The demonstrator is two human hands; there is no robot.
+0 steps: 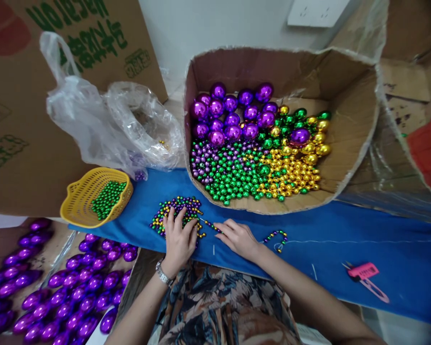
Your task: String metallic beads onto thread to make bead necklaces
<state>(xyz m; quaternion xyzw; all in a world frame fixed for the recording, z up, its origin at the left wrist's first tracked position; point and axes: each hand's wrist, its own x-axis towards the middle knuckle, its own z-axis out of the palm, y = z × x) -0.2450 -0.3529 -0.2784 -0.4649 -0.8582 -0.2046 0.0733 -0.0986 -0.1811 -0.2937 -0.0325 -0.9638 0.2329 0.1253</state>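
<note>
On the blue cloth (309, 225) lies a loose pile of small purple, green and gold beads (187, 203). My left hand (180, 235) rests on this pile with its fingers spread, touching the beads. Just right of the pile, my right hand (239, 237) pinches a thin needle (201, 220) carrying a short row of threaded beads (210, 224); its tip points toward the pile. Behind my right hand, a curved length of strung beads (280, 233) lies on the cloth. A pale thread (319, 241) runs off from it to the right.
A large cardboard box (352, 139) of shiny purple, green and gold balls stands behind. A yellow basket (70, 206) of green beads and a plastic bag (79, 115) are left. Purple ornaments (88, 282) fill the lower left. Pink-handled snips (366, 272) lie right.
</note>
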